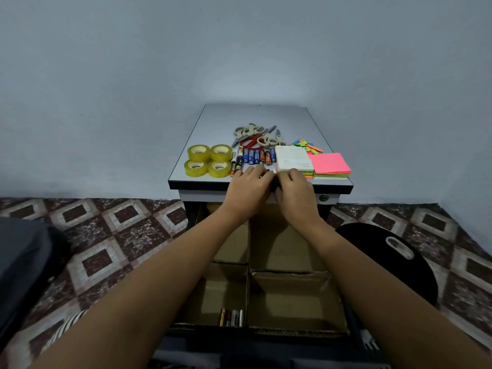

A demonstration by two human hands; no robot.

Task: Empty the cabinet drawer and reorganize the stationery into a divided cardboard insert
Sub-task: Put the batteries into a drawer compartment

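1. Left hand [249, 187] and right hand [292, 191] meet at the cabinet top's [253, 115] front edge, fingers curled; whether they pinch anything cannot be told.
2. Batteries [257, 156] lie just beyond them; more lie in the insert's [292, 273] near-left compartment.

Cardboard insert [292, 277] below me, four open compartments; few batteries [231, 317] lie flat in its near-left one. Beyond insert, on cabinet top [253, 115]: four yellow tape rolls [209, 161] far-left, battery row [257, 156], scissors heap [255, 135], sticky-note pads [330, 163] far-right.
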